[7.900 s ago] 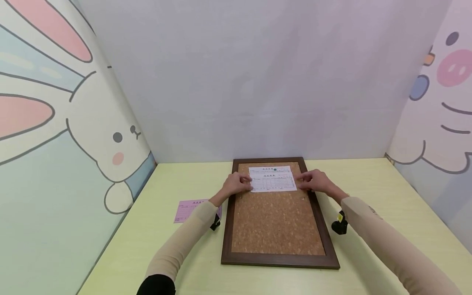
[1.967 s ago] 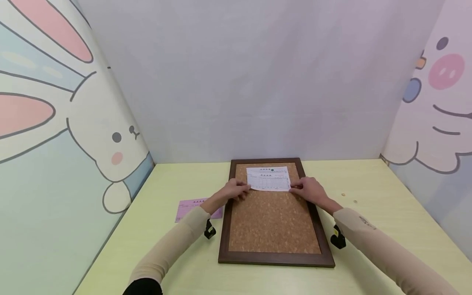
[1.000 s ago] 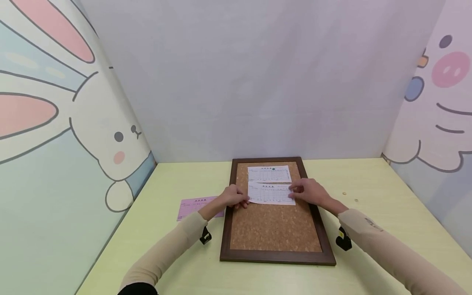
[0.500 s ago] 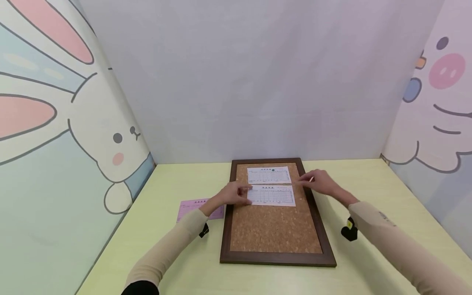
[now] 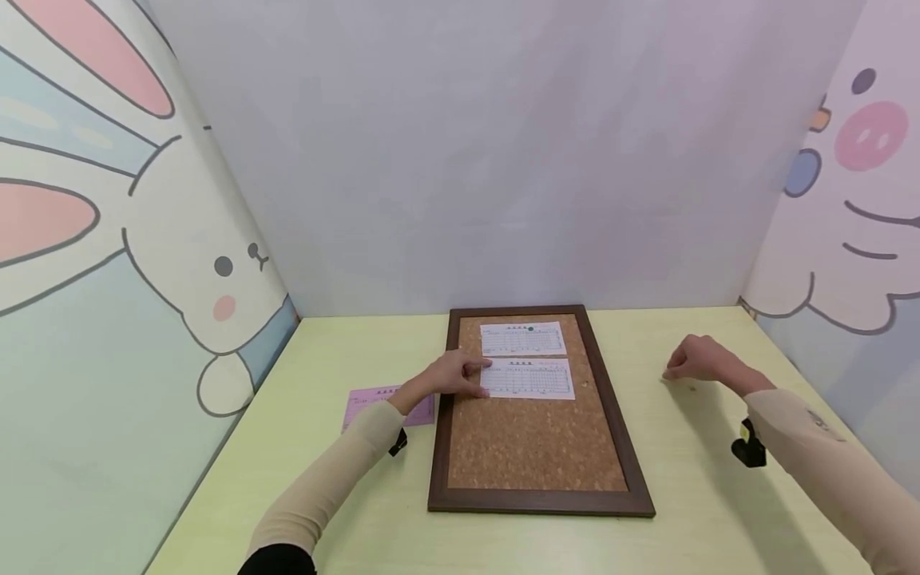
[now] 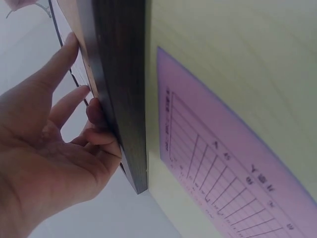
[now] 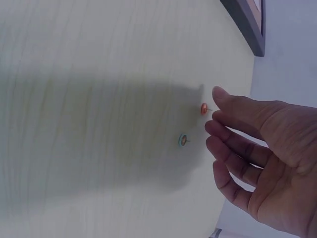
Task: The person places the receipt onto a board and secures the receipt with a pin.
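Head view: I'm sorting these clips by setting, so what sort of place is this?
Probably a staged recording booth, not a real office: cartoon animal panels wall in a bare yellow-green table. On it lies a cork board with two white forms, beside it a pink form and loose pushpins.

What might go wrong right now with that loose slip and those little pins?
The left hand alone presses the lower slip at its left edge on the corkboard; no pin shows on it, so it may slide or skew. The right hand reaches for two pushpins on the table; their points look sideways toward the fingertips, so a prick is possible, or a nudged pin could roll off.
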`<state>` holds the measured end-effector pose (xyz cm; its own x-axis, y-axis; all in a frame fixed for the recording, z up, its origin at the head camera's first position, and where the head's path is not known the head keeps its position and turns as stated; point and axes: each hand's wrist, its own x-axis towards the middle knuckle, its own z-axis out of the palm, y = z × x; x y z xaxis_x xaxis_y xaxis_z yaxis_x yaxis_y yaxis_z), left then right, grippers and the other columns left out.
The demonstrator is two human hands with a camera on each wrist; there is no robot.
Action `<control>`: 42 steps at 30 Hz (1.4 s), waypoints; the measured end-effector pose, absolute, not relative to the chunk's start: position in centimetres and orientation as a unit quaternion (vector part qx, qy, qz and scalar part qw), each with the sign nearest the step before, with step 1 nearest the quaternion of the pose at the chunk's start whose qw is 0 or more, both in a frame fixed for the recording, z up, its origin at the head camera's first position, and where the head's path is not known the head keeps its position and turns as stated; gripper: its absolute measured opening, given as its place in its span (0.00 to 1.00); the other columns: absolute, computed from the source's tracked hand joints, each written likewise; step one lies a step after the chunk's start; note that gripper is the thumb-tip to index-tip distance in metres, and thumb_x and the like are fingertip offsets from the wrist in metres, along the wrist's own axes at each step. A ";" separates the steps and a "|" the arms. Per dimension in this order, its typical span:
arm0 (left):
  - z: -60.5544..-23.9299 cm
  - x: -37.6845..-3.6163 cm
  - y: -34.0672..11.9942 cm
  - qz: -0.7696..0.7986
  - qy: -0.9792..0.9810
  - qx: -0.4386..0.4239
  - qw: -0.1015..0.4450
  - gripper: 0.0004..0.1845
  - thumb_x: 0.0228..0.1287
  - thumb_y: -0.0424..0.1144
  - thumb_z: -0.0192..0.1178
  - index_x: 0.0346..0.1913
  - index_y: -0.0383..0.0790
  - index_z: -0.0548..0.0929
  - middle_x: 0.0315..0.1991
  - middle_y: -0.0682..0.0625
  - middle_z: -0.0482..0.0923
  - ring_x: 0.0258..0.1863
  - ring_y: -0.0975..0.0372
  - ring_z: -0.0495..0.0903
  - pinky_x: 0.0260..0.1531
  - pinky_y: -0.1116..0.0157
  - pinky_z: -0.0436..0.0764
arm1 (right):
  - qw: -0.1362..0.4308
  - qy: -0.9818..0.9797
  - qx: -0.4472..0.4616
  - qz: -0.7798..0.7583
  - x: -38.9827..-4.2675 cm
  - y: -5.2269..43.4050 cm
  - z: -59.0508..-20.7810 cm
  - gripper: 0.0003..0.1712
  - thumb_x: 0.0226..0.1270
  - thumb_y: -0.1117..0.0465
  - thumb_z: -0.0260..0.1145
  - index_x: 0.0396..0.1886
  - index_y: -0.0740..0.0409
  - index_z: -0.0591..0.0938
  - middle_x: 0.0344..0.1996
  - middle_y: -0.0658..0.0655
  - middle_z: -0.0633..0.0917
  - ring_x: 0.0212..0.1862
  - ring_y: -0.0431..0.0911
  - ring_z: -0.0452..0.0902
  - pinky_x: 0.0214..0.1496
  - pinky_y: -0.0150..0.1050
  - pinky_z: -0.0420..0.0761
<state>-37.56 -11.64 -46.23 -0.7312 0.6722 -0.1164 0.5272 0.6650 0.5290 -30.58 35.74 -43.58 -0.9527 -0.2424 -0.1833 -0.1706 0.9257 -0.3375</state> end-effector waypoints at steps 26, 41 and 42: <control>-46.5 -37.7 -11.4 0.246 0.900 0.327 0.152 0.36 0.58 0.49 0.77 0.69 0.44 0.79 0.25 0.55 0.65 0.26 0.65 0.62 0.26 0.71 0.61 | 0.153 0.928 -0.124 -0.318 -31.3 34.4 -45.6 0.13 0.74 0.63 0.64 0.40 0.71 0.88 0.27 0.53 0.86 0.22 0.33 0.63 0.29 0.31 0.66; -46.5 -37.7 -11.4 0.253 0.899 0.325 0.150 0.35 0.58 0.49 0.76 0.68 0.44 0.79 0.27 0.54 0.68 0.28 0.65 0.63 0.27 0.71 0.62 | 0.140 0.934 -0.033 -0.327 -31.5 35.0 -46.3 0.23 0.79 0.51 0.61 0.38 0.68 0.89 0.25 0.48 0.86 0.27 0.38 0.77 0.29 0.35 0.78; -46.5 -37.7 -11.4 0.253 0.899 0.325 0.150 0.35 0.58 0.48 0.76 0.68 0.44 0.79 0.27 0.54 0.68 0.28 0.65 0.63 0.27 0.71 0.63 | 0.137 0.935 -0.033 -0.326 -31.5 34.9 -46.3 0.22 0.77 0.50 0.63 0.38 0.66 0.89 0.25 0.48 0.86 0.26 0.38 0.76 0.29 0.35 0.77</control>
<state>-37.72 -11.41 -46.54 -0.7441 0.6597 -0.1052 0.5083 0.6613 0.5516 -31.50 34.91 -46.30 -0.9605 -0.1506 -0.2341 0.0275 0.7854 -0.6184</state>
